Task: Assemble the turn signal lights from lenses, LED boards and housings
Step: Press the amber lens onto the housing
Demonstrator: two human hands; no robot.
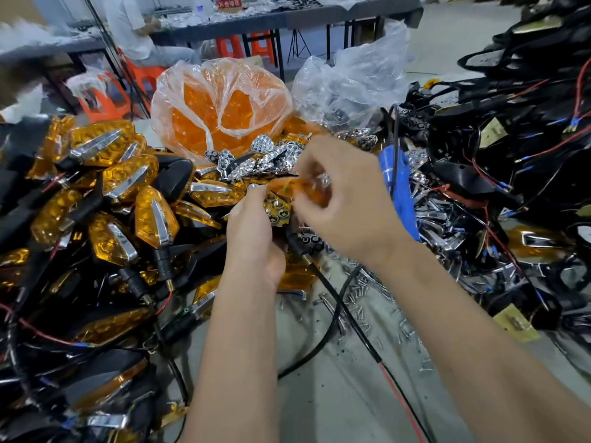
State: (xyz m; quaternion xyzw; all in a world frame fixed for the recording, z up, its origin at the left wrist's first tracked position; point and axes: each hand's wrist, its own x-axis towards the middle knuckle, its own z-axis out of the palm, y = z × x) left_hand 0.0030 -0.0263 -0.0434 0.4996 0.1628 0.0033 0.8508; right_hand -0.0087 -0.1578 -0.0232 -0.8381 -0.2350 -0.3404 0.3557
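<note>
Both hands [252,238] on amber lens [297,187]

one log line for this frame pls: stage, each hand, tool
stage: fitting lens | left hand: grips housing with LED board | right hand: pinches amber lens, blurred | blue screwdriver: idle on pile

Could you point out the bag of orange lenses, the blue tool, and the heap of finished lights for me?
bag of orange lenses [224,103]: head view, on the bag's clear plastic front.
blue tool [398,187]: head view, on its blue body.
heap of finished lights [105,199]: head view, on one amber lens.
</note>
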